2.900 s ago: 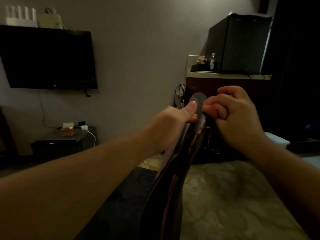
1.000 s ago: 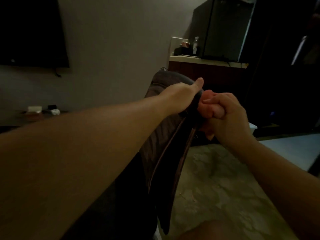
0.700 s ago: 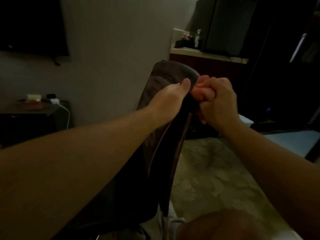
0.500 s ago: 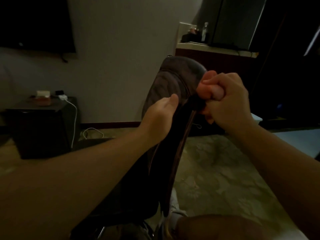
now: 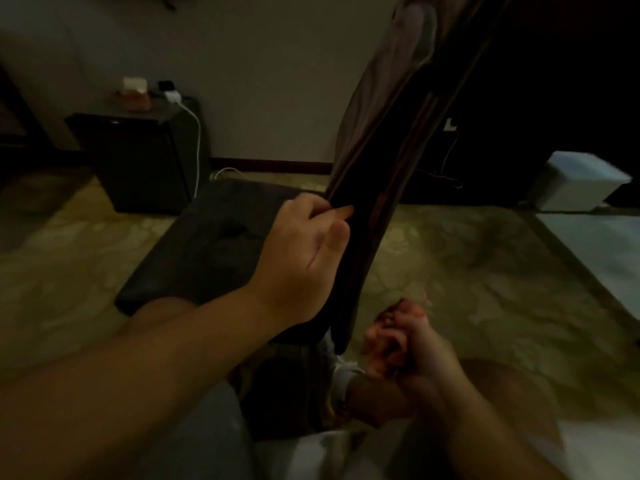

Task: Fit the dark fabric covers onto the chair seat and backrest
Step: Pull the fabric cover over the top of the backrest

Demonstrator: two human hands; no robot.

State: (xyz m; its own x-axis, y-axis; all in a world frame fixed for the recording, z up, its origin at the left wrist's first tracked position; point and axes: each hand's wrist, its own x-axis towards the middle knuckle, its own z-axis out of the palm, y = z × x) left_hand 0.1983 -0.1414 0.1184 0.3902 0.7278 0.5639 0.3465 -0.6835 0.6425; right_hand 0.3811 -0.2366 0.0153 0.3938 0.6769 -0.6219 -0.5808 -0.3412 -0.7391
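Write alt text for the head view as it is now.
A person's left hand grips the edge of a dark fabric cover on an upright chair backrest, while the right hand, blurred and lower down, hangs beside its bottom end. Beyond are the dark chair seat and patterned carpet.

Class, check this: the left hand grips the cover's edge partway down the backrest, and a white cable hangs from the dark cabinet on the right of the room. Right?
Not quite. The head view shows the cabinet with its white cable on the left of the room, not the right. The left hand does grip the cover edge partway down the backrest.
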